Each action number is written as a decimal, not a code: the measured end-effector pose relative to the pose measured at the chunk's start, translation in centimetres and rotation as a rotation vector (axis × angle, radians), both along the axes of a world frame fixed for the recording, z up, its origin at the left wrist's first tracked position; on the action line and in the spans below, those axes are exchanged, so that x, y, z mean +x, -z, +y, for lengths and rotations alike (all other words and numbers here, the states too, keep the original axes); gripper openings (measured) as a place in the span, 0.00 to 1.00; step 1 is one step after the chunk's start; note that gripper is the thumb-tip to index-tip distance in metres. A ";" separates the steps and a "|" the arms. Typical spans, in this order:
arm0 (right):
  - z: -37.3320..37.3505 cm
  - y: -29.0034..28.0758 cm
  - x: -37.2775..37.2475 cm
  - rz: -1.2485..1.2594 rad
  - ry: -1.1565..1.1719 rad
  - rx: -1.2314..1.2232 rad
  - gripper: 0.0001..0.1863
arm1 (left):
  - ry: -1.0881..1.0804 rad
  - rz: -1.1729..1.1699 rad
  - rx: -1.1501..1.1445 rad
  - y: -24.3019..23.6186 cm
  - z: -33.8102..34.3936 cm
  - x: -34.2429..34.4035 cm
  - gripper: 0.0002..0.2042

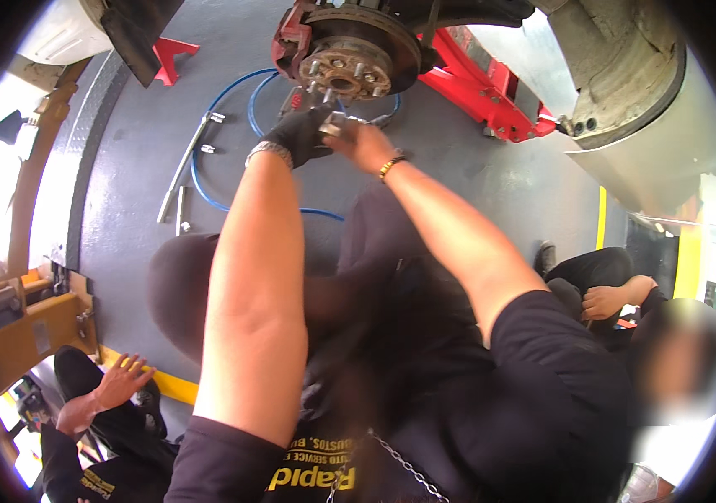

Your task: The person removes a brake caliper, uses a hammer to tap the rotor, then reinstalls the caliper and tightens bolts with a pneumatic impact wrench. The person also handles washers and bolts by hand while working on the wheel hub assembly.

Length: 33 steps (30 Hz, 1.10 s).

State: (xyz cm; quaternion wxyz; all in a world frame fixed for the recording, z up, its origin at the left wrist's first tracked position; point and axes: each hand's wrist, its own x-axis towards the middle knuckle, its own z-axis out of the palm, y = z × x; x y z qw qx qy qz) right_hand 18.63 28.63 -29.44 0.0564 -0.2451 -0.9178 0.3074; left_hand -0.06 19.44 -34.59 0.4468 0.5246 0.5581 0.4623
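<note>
My left hand (297, 138), in a black glove, is closed just below the wheel hub (343, 74). What sits in its fingers is hidden. Bare, with a bracelet at the wrist, my right hand (364, 147) touches the gloved one and pinches a small silvery metal piece (334, 126). Rusty and studded, the hub stands in front of a brake disc (404, 46), with a reddish brake caliper (292, 38) at its left.
A blue hose (199, 172) loops over the grey floor (136, 251) beside a long metal bar (183, 168). Red jack (492, 92) lies right of the disc; a red stand (175, 59) is far left. Co-workers crouch at lower left (106, 411) and right (601, 277).
</note>
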 end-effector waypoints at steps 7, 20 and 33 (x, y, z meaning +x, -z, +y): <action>0.0 1.8 -3.2 -0.266 -0.105 0.133 0.24 | -0.438 0.294 -0.177 -1.7 0.3 2.0 0.15; 2.4 3.7 -4.2 -0.193 -0.152 0.057 0.28 | -0.602 -0.085 -0.064 -2.5 0.4 4.5 0.22; 3.1 9.3 -4.7 0.146 -0.423 0.095 0.15 | -0.955 -0.565 0.004 -5.6 0.7 7.0 0.20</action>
